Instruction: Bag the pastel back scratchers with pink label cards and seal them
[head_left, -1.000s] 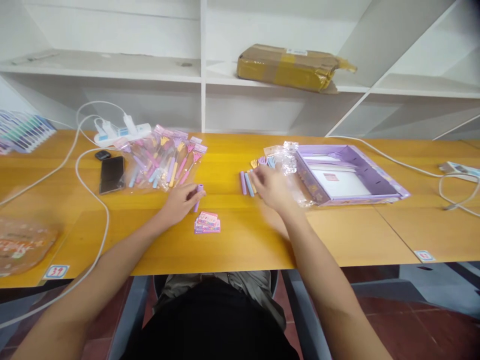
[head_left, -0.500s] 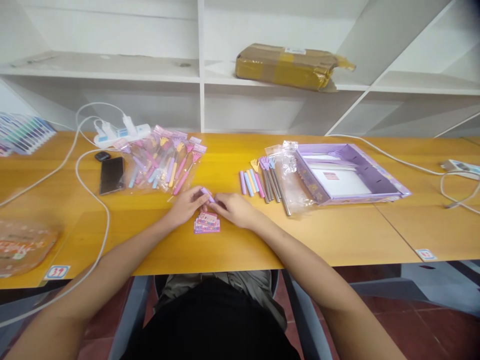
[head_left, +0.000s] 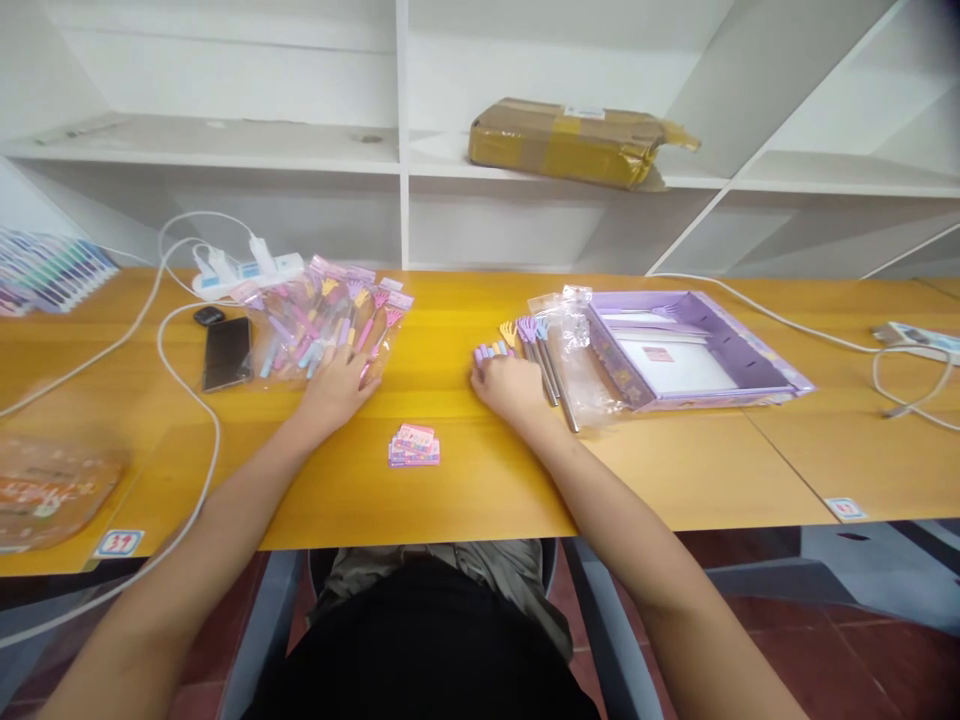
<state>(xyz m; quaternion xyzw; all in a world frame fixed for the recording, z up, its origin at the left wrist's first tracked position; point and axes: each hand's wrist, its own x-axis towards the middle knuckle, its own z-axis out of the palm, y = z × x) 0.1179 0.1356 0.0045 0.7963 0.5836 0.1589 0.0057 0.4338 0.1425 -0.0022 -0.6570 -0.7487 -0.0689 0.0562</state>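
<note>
My left hand [head_left: 341,388] lies with fingers stretched over the pile of bagged back scratchers [head_left: 300,325], whose ends show pink, yellow and purple hand shapes. My right hand [head_left: 514,385] is closed over a row of short coloured handles; a purple handle [head_left: 478,355] shows its top at the fingertips. The hand hides the handles' lower parts. Just right of it lie loose metal-rod back scratchers [head_left: 551,365] with yellow, purple and blue heads. Small pink printed cards [head_left: 414,446] are stacked between my forearms.
A purple open box [head_left: 697,385] and clear plastic bags [head_left: 592,375] are to the right. At the left are a black phone [head_left: 227,353], a power strip [head_left: 281,270] and white cables. A taped parcel [head_left: 562,145] rests on the shelf.
Both hands have parted from above the cards, where they held a purple handle. My left hand moved left onto the bagged scratchers; my right moved right to the handle row.
</note>
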